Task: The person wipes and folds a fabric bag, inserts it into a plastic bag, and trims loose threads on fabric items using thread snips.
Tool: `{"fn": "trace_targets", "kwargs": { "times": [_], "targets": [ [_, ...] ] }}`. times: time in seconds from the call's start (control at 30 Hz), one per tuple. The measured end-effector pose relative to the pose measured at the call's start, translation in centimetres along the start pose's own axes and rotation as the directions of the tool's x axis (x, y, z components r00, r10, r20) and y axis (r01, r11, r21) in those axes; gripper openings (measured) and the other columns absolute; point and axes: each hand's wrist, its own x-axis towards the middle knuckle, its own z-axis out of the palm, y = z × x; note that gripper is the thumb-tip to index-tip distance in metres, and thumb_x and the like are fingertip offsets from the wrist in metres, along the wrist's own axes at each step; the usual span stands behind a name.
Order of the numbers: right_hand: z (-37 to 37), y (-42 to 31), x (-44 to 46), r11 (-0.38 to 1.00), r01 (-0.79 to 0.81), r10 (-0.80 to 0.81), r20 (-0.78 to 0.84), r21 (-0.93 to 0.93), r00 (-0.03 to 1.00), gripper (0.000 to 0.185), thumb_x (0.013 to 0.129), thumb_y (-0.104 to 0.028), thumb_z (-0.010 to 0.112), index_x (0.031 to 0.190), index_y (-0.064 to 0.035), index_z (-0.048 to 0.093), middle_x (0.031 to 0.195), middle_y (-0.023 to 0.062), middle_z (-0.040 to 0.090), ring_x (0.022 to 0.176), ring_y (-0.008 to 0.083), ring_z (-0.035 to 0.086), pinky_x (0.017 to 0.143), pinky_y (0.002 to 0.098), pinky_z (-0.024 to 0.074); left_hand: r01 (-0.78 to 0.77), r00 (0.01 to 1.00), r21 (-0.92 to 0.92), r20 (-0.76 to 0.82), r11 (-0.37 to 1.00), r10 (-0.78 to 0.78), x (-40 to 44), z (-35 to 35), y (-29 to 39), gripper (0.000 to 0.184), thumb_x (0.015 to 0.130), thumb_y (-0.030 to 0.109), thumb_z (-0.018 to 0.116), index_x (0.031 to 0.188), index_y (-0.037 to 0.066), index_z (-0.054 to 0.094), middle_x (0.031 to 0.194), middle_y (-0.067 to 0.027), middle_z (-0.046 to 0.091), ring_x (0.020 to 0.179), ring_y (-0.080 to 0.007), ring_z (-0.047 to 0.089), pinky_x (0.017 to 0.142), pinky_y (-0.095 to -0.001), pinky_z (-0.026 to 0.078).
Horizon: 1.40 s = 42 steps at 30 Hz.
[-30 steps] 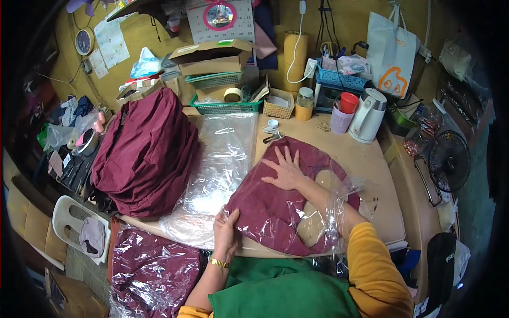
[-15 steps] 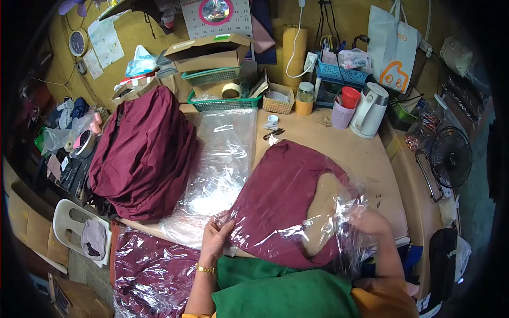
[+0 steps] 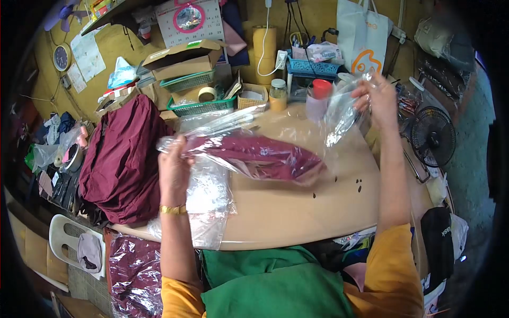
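Observation:
A clear plastic bag (image 3: 342,119) with a folded maroon garment (image 3: 260,153) inside is stretched between my hands, lifted above the table. My left hand (image 3: 174,164) is closed on the bag's left end, beside the garment. Higher up at the right, my right hand (image 3: 379,98) grips the bag's loose clear end. Motion blurs parts of the plastic. Below my left forearm lie flat clear plastic bags (image 3: 207,199). Left of them rises a large heap of maroon garments (image 3: 119,164).
Behind the table (image 3: 297,217) stand a green basket (image 3: 201,107), a lidded jar (image 3: 278,95) and a red cup (image 3: 322,88). A black fan (image 3: 433,137) is at the right. Bagged maroon garments (image 3: 135,275) lie lower left, near a white chair (image 3: 66,233).
Both hands have risen from the table's front edge, the right one highest. The bagged garment has come up off the table with them and now hangs stretched sideways.

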Motion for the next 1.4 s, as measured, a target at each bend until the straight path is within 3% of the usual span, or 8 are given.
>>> {"fn": "trace_targets", "kwargs": {
  "times": [0.17, 0.33, 0.57, 0.7, 0.9, 0.97, 1.2, 1.4],
  "targets": [
    [-4.0, 3.6, -6.5, 0.942, -0.111, 0.151, 0.105, -0.315, 0.983, 0.026, 0.096, -0.02, 0.056, 0.076, -0.0063, 0.063, 0.046, -0.0021, 0.045, 0.036, 0.0048, 0.037, 0.035, 0.0247, 0.0225, -0.058, 0.978, 0.401, -0.161, 0.914, 0.132, -7.8, -5.9, -2.2, 0.016, 0.091, 0.019, 0.067, 0.08, 0.01, 0.061, 0.07, 0.0011, 0.061, 0.055, -0.0055, 0.053, 0.047, -0.0201, 0.036],
    [-12.0, 19.5, -18.5, 0.762, -0.521, 0.631, 0.257, -0.386, 0.732, 0.031, 0.098, -0.027, 0.056, 0.078, -0.0048, 0.063, 0.051, -0.0039, 0.046, 0.045, 0.0063, 0.042, 0.042, 0.0265, 0.0333, 0.541, 0.836, 0.382, -0.338, 0.749, -0.432, -19.1, -10.6, -5.1, 0.03, 0.096, 0.029, 0.063, 0.075, 0.008, 0.058, 0.058, 0.0004, 0.051, 0.049, -0.0088, 0.048, 0.042, -0.0267, 0.04],
    [-9.1, 19.9, -14.6, 0.759, -0.556, 0.613, 0.085, -0.339, 0.785, 0.046, 0.095, -0.024, 0.061, 0.134, -0.0025, 0.048, 0.111, 0.0067, 0.064, 0.087, 0.012, 0.062, 0.066, 0.0291, 0.0521, -0.142, 0.946, 0.974, 0.081, 0.177, 0.315, -15.6, -7.0, 1.6, 0.035, 0.093, 0.019, 0.064, 0.121, -0.001, 0.058, 0.122, -0.025, 0.061, 0.115, -0.0371, 0.059, 0.099, -0.0432, 0.046],
    [1.2, 21.9, -14.2, 0.854, -0.512, 0.428, 0.68, -0.089, 0.595, 0.068, 0.087, -0.023, 0.072, 0.144, -0.004, 0.041, 0.118, 0.007, 0.066, 0.089, 0.0157, 0.064, 0.068, 0.03, 0.0519, -0.22, 0.972, 0.975, 0.217, -0.031, -0.093, -13.1, -1.6, -7.2, 0.074, 0.094, 0.048, 0.056, 0.154, 0.014, 0.029, 0.161, -0.0199, 0.019, 0.149, -0.0421, 0.014, 0.114, -0.0669, 0.007],
    [-7.9, 25.8, -4.4, 0.663, -0.549, 0.703, 0.172, -0.509, 0.69, 0.07, 0.09, -0.034, 0.07, 0.145, -0.0049, 0.039, 0.132, 0.0184, 0.054, 0.1, 0.0226, 0.064, 0.08, 0.0403, 0.055, -0.228, 0.972, 0.954, 0.211, -0.195, -0.104, -13.2, -4.8, -11.1, 0.076, 0.093, 0.057, 0.051, 0.153, 0.015, 0.034, 0.161, -0.0157, 0.022, 0.149, -0.0386, 0.014, 0.112, -0.0706, 0.006],
    [-5.6, 23.1, -5.1, 0.665, -0.746, 0.747, 0.021, -0.037, 0.665, 0.062, 0.093, -0.038, 0.065, 0.142, -0.0066, 0.044, 0.124, 0.0163, 0.057, 0.1, 0.0235, 0.064, 0.077, 0.0356, 0.0559, -0.227, 0.972, 0.954, 0.209, -0.195, -0.108, -13.2, -4.4, -11.0, 0.075, 0.092, 0.057, 0.052, 0.152, 0.015, 0.035, 0.161, -0.015, 0.024, 0.15, -0.0381, 0.014, 0.114, -0.0688, 0.005],
    [4.5, 24.6, -3.4, 0.843, -0.499, 0.48, 0.702, -0.203, 0.526, 0.048, 0.086, -0.026, 0.074, 0.128, -0.0097, 0.058, 0.1, 0.0083, 0.065, 0.072, 0.0144, 0.062, 0.059, 0.0317, 0.0506, -0.226, 0.972, 0.951, 0.207, -0.209, -0.109, -13.1, -4.5, -11.2, 0.076, 0.092, 0.058, 0.053, 0.152, 0.015, 0.036, 0.16, -0.0153, 0.025, 0.149, -0.0372, 0.016, 0.114, -0.0676, 0.005],
    [-7.4, 28.3, 1.4, 0.826, -0.131, -0.034, -0.282, -0.548, 0.959, 0.012, 0.082, -0.012, 0.07, 0.089, -0.0025, 0.069, 0.073, 0.0033, 0.065, 0.067, 0.0107, 0.06, 0.06, 0.0291, 0.048, -0.234, 0.969, 0.948, 0.209, -0.216, -0.135, -12.9, -4.6, -11.0, 0.077, 0.092, 0.057, 0.053, 0.153, 0.015, 0.032, 0.161, -0.0147, 0.022, 0.149, -0.0382, 0.015, 0.113, -0.069, 0.007]
  ]
}}
